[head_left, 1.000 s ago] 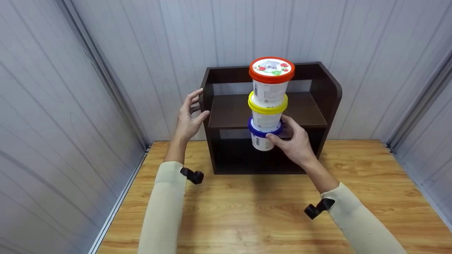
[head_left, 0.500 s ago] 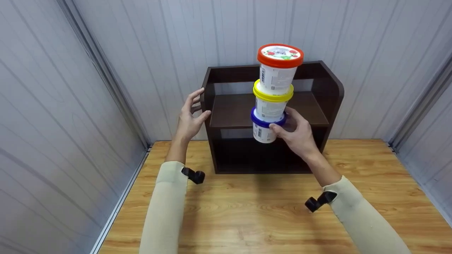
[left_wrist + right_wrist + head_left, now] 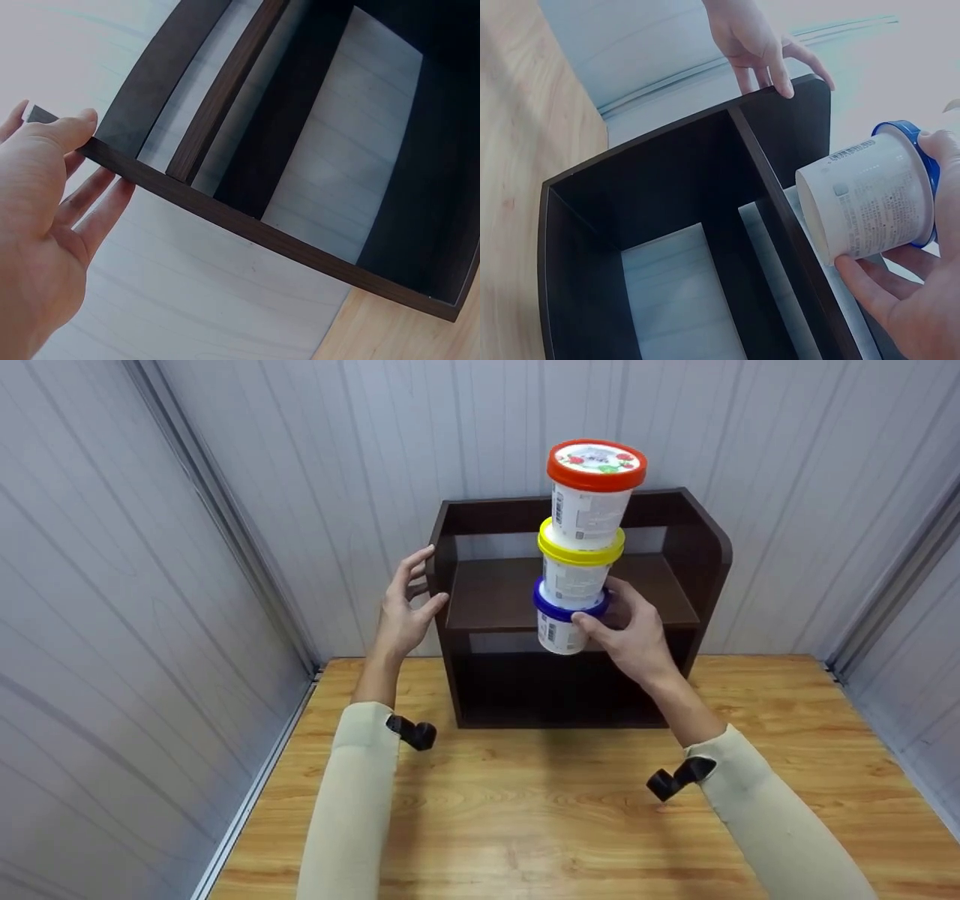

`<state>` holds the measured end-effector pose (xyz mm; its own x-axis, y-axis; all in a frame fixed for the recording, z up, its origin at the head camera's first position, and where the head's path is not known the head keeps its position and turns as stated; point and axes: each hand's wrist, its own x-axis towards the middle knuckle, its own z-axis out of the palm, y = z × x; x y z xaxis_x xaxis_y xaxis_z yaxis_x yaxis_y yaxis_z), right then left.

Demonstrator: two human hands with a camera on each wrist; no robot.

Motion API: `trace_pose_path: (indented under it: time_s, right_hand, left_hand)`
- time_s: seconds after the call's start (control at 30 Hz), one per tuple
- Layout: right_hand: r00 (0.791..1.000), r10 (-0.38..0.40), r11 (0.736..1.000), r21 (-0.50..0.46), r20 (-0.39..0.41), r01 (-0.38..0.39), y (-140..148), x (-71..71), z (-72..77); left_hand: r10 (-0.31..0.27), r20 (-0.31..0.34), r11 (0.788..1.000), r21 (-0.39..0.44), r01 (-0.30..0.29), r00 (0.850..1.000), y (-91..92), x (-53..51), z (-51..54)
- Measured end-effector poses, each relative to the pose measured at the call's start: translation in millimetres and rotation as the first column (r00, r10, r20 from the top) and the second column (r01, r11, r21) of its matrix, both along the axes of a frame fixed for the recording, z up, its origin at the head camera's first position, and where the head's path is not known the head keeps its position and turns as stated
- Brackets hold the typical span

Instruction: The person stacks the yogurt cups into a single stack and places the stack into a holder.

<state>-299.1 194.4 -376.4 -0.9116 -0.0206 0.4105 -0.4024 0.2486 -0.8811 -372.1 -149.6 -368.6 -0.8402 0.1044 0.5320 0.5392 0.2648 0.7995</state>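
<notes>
Three white tubs stand stacked in the air in front of the dark brown shelf. At the bottom is the blue-lidded tub, above it the yellow-lidded tub, and on top the red-lidded tub with a berry print. My right hand grips the blue-lidded tub from the right, thumb in front at its lid; its other fingers are partly hidden. My left hand holds the front edge of the shelf's left side panel, thumb on the inside and fingers outside, as the left wrist view shows.
The shelf has an upper board with a low back rail and a lower compartment. It stands on a wood-grain table, close to the pale panelled back wall. More pale walls rise on both sides.
My right hand has raised the three stacked tubs and shifted them slightly right, from before the lower compartment to the upper board's height. My left hand has stayed on the shelf's side panel.
</notes>
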Motion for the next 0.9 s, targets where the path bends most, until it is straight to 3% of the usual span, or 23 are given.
trace_pose_path:
  time_s: [0.63,0.9]
  right_hand:
    - [1.000,0.005,1.000,0.016,0.019,-0.005,-5.1,-11.6,-1.4]
    - [0.999,-0.032,0.999,0.008,0.014,0.032,-3.2,-18.0,0.6]
  left_hand:
    - [0.019,-0.005,1.000,-0.008,-0.019,1.000,-1.1,1.6,-2.1]
    - [0.017,0.005,1.000,-0.005,-0.017,1.000,1.3,-0.7,-2.0]
